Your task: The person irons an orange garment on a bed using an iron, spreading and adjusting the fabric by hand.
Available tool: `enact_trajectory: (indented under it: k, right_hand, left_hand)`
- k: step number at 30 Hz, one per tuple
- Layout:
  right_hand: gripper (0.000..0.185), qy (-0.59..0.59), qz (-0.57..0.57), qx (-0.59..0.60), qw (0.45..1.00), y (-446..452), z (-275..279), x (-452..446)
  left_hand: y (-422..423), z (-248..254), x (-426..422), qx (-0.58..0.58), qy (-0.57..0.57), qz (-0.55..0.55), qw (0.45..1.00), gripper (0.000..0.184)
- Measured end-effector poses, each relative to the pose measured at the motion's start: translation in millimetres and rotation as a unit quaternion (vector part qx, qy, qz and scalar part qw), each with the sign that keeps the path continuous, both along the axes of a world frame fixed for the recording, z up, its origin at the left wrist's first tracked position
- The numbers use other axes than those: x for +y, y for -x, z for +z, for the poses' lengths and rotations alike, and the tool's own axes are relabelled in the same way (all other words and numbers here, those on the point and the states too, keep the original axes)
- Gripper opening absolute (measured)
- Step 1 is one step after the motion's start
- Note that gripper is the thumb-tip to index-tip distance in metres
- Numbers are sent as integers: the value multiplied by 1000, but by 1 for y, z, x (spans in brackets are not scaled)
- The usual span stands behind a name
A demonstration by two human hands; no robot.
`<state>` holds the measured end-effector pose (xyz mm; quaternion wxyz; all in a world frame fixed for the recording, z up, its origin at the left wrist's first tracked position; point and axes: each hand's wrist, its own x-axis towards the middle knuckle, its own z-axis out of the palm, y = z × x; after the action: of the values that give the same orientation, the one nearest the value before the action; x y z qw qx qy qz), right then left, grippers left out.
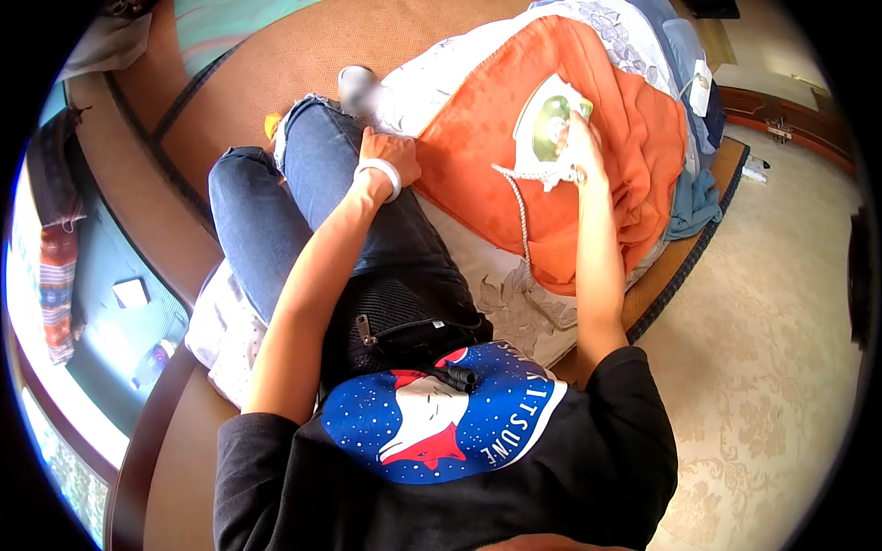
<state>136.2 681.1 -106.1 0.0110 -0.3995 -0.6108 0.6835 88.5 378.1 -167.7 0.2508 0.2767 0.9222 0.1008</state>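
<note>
The white word "KITSUNE" [518, 418] on the blue print [363, 415] of a black T-shirt [588, 459]

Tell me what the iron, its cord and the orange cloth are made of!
Iron: probably smooth plastic on top, looking glossy white and green. Cord: likely woven fabric outside, from its speckled, braided look. Orange cloth: matte fabric, since it wrinkles; fibre unclear.

A brown woven mat [395, 32] bears pale floral bedding [496, 285], on which an orange cloth [473, 165] lies rumpled
</note>
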Motion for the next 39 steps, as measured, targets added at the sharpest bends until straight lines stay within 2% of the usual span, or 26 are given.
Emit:
enact_trajectory:
  k: [11,15,18,21,23,28,33,39]
  right_hand:
    - [22,29,9,9,1000,76,2,44]
    - [22,32,-10,6,999,84,1,41]
    - [21,48,-13,12,999,75,-1,36]
    - [21,87,1,19,996,56,-9,21]
    - [27,40,1,25,999,41,-3,-11]
    - [18,47,6,21,999,-2,-5,-69]
    - [21,12,-4,5,1000,-38,-6,-123]
    - [22,65,15,48,997,-59,-15,-169]
  left_hand:
    - [4,2,0,-11,-43,15,999,36]
    - [3,-9,-2,46,-111,44,992,26]
    - [6,-15,-2,32,-100,44,993,24]
    - [8,-15,-1,15,-96,51,994,23]
    - [8,-13,-1,13,-92,53,994,23]
    - [7,-17,-2,23,-87,48,995,25]
    - [7,-18,-2,19,-79,43,996,25]
    - [6,-15,-2,9,-74,42,996,26]
